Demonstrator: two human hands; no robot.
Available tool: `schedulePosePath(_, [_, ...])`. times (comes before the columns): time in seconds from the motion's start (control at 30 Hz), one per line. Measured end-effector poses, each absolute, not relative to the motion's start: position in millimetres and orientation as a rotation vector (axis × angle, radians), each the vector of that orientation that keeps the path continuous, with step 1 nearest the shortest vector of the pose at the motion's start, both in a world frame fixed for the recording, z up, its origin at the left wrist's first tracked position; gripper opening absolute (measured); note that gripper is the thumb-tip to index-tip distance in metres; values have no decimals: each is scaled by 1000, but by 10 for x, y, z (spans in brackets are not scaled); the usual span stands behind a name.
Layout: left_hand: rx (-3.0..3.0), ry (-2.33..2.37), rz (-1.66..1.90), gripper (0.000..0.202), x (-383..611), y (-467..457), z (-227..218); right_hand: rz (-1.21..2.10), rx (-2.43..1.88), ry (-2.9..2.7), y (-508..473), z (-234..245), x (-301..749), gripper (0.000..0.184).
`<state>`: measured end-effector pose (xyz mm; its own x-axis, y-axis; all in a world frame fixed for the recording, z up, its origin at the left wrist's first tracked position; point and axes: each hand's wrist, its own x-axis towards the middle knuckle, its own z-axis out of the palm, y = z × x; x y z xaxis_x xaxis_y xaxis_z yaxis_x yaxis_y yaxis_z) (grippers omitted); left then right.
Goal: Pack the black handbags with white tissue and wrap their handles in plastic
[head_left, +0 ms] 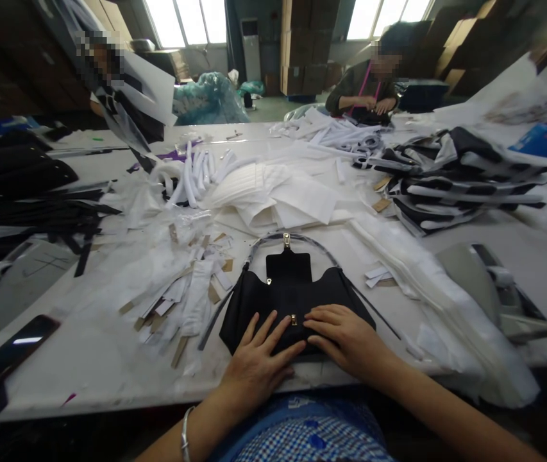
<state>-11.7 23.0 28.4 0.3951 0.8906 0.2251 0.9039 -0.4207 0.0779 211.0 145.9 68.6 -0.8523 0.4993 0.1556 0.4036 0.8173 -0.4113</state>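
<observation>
A black handbag [273, 292] lies flat on the white table in front of me, its flap [288, 267] folded open toward the far side. A gold clasp [286, 240] sits at the flap's end, and a gold lock plate [294, 319] is on the bag's front. The handle [258, 244] arches beyond the flap, covered in a clear wrap. My left hand [263, 356] rests on the bag's lower front with fingers spread, left of the lock plate. On the right of that plate, my right hand [343, 337] lies flat on the bag, fingers stretched out.
Paper and card strips [177, 301] lie left of the bag. White sheets [277, 192] are piled behind it. A rolled white plastic sheet [427, 289] stretches along the right. A phone [13, 353] lies at the left edge. Across the table, a person [367, 90] handles something dark.
</observation>
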Motion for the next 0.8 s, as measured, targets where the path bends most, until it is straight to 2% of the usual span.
schedulePosePath(0.17, [-2495, -1592, -462, 60, -138, 233, 189, 572, -549, -2801, 1459, 688, 1866, 39])
schedulePosePath(0.3, [-2442, -1568, -478, 58, -140, 239, 191, 857, -523, -2736, 1844, 892, 1827, 27])
schedulePosePath(0.37, [-2421, -1556, -483, 58, -141, 244, 199, 736, -663, -2629, 2260, 1023, 1744, 25])
schedulePosePath(0.47, [-2374, -1520, -527, 57, -146, 266, 172, 314, -1013, -2505, 3042, 1107, 1482, 32])
schedulePosePath(0.63, [-2235, -1395, -686, 55, -167, 345, 44, 162, -1185, -2486, 4042, 927, 937, 52])
schedulePosePath(0.8, [-2162, -1334, -609, 52, -221, 383, -59, 99, -1136, -2518, 4292, 792, 611, 50])
